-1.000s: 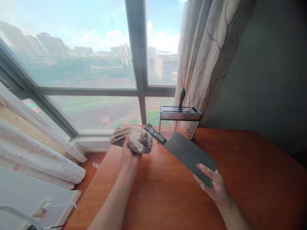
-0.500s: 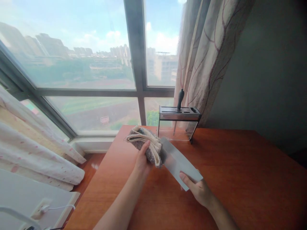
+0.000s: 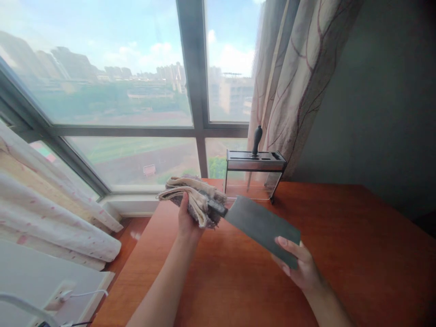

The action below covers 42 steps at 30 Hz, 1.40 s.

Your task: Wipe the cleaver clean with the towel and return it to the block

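A cleaver (image 3: 260,225) with a broad grey blade and a dark handle is held above the table, its blade slanting down to the right. My right hand (image 3: 301,261) pinches the far end of the blade, thumb on top and fingers beneath. A folded grey and cream towel (image 3: 187,193) is gripped in my left hand (image 3: 189,222), thumb over its folds. The towel wraps around part of the cleaver's handle; the handle end by the blade shows, and the rest is hidden.
Behind the blade, at the table's back edge, stands a clear-sided knife block (image 3: 255,161) with one black-handled tool upright in it. The brown wooden table (image 3: 340,245) meets a window (image 3: 129,159) with curtains (image 3: 289,81). A wall socket (image 3: 59,297) with a plug is at lower left.
My left hand and the towel have moved left along the handle, baring part of it. My right hand and the blade have shifted right, and the blade's face looks darker.
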Available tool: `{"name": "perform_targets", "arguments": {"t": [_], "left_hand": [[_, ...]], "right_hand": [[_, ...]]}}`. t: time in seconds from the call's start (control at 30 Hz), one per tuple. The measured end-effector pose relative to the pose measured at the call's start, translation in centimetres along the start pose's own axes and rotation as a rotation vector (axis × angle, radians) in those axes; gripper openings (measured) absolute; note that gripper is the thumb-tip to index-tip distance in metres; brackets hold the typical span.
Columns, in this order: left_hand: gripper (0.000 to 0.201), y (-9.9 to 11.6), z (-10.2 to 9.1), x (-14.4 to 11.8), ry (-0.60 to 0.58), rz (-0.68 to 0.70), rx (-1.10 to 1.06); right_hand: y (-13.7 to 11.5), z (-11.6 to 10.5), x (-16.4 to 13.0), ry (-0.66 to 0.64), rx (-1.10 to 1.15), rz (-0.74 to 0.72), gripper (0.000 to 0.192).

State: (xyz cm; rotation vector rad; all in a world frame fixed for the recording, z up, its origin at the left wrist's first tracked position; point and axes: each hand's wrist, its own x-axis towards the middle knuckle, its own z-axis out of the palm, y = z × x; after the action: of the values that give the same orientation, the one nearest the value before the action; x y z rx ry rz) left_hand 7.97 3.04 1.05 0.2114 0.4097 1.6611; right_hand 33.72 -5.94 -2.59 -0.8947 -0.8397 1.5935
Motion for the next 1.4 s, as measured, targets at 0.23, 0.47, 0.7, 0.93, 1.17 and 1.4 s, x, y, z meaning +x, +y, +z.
{"name": "perform_targets", "arguments": {"t": [0.23,0.47,0.7,0.93,1.17,1.4], "left_hand": [[0.031,0.3,-0.6,-0.1,-0.046,0.013,-0.026],[0.032,-0.3,-0.7,0.1,-0.008,-0.02,0.044],[0.04,-1.1,-0.9,0.1,0.017,-0.043,0.142],[0.044,-2.1,-1.1,-0.7,-0.046,-0.131,0.233],[0.033,-1.3,-0.4,0.5,0.141,-0.103,0.071],[0.044,-2.3,0.0,-1.2,0.005,-0.164,0.131]], "right_hand": [[-0.6,0.5,-0.2,0.045,0.06,-0.064,0.035],[0.1,1.3,-0.7,0.081,-0.287,0.019,0.039],[-0.1,1.2,-0.5,0.133,-0.287,-0.063,0.044],[-0.4,1.3,-0.7,0.06,-0.388,0.005,0.044],[0.5,1.6,-0.8,-0.041,-0.56,-0.047,0.043],[1.8,1.6,-0.1,-0.155,-0.879,-0.293,0.038]]}}
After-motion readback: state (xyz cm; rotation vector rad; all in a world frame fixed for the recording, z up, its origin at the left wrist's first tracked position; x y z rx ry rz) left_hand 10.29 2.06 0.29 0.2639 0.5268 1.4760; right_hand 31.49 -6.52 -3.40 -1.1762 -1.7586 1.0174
